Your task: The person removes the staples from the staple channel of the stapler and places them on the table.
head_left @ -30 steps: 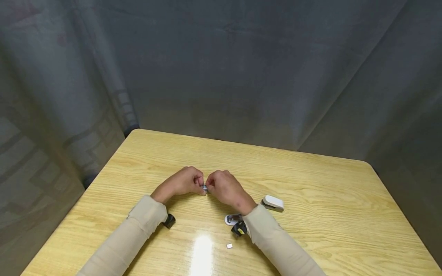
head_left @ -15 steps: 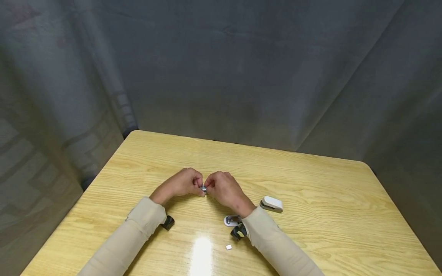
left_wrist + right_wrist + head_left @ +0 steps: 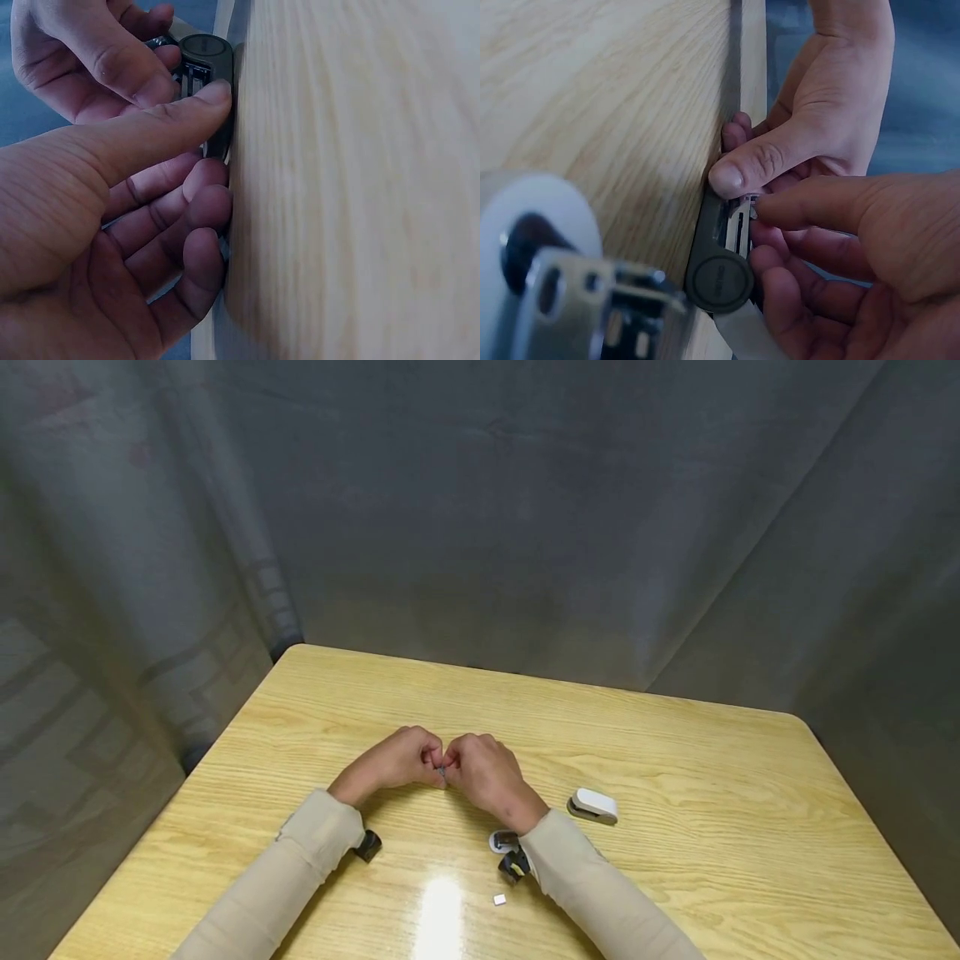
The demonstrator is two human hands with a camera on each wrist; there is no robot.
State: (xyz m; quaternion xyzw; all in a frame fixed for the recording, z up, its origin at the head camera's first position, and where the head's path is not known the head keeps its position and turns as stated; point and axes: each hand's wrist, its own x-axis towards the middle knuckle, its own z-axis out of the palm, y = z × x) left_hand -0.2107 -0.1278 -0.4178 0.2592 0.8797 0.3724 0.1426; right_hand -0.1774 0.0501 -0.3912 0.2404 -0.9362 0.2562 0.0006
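Note:
In the head view my left hand (image 3: 405, 760) and right hand (image 3: 486, 777) meet over the table, mostly hiding a small stapler between them. Both wrist views show the stapler (image 3: 720, 281) as dark grey, with a round hinge end and a bare metal channel. The left hand grips its body, thumb pressed on the side and fingers curled beneath. At the channel the right hand's thumb and fingertips pinch; what lies right under these fingertips is hidden.
A white stapler (image 3: 595, 806) lies right of the right forearm. Beside the right wrist is an opened white device with a metal tray (image 3: 504, 841), large in the right wrist view. A small white block (image 3: 499, 900) lies nearer the front. Dark curtains surround the wooden table (image 3: 712, 827).
The right hand has edged left and its fingers have come closer against the left hand's. Less of the metallic part between them shows. The things on the table have stayed in place.

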